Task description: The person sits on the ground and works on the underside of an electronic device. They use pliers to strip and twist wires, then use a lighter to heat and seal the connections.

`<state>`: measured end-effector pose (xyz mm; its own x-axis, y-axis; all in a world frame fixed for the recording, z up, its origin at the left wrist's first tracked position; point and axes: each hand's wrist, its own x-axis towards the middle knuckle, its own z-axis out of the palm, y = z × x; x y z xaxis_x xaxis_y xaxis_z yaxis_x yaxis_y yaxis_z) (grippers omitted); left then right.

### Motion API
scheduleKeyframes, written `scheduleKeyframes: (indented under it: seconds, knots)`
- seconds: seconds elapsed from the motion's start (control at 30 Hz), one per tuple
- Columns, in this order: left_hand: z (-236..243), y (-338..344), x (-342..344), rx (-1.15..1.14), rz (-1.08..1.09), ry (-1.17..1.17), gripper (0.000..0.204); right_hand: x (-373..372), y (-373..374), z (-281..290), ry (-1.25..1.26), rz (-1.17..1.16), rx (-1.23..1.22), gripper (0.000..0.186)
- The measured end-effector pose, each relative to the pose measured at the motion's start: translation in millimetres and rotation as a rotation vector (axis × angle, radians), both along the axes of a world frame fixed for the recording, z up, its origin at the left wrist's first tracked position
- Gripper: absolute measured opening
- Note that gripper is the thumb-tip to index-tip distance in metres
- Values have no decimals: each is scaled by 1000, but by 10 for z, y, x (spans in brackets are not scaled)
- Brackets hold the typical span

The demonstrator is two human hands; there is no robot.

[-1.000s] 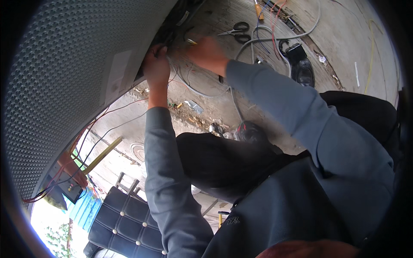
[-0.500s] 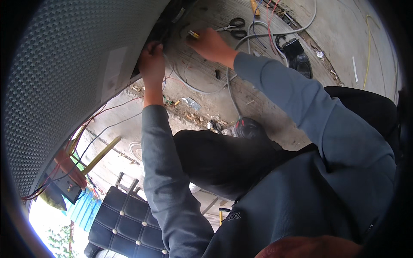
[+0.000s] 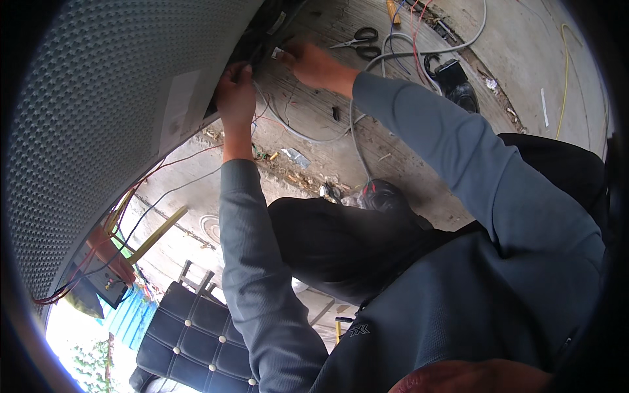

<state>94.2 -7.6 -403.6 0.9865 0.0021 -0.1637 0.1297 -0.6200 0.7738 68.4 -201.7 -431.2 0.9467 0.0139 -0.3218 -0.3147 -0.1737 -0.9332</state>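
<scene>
My left hand (image 3: 237,97) reaches to the dark open edge (image 3: 226,82) of a large panel with a dimpled grey surface (image 3: 118,85). Its fingers are curled together there, and whatever they pinch is hidden. To its right, my right hand (image 3: 316,65) closes around a small object with a pale, metallic-looking end (image 3: 278,53); the rest of that object lies inside the fingers. The two hands are apart. Thin red and dark wires (image 3: 265,111) hang just below my left hand. Black-handled scissors (image 3: 364,43) lie on the ground beyond my right hand.
A grey cable (image 3: 357,141) loops across the concrete floor. A black device (image 3: 453,82) lies to the right, and a wooden-coloured handle (image 3: 393,12) at the top. Loose wires (image 3: 141,216) hang along the panel's lower edge. A black tufted seat (image 3: 196,337) stands at the lower left.
My right hand has moved slightly left, towards the panel's dark edge, with the small object, which showed yellow before. My left hand stays at nearly the same spot.
</scene>
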Motion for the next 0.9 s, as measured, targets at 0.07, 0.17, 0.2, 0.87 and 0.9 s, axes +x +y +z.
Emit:
scheduleKeyframes:
  seconds: [0.07,0.17,0.2,0.87,0.9]
  knots:
    - [20,-21,-1,-13,-1,17,20,-37,40,-67,-25,4,17,49]
    - [63,-12,-19,-51,21,56,20,-23,91,128,87,25,46,51]
    - [102,-42,-28,-69,36,74,20,-5,96,156,148,27,40,51]
    - [89,-111,-19,-141,-16,-66,12,121,433,-129,327,-126,249,41]
    - [52,-72,-18,-99,-5,-75,12,124,457,-167,258,-107,185,37]
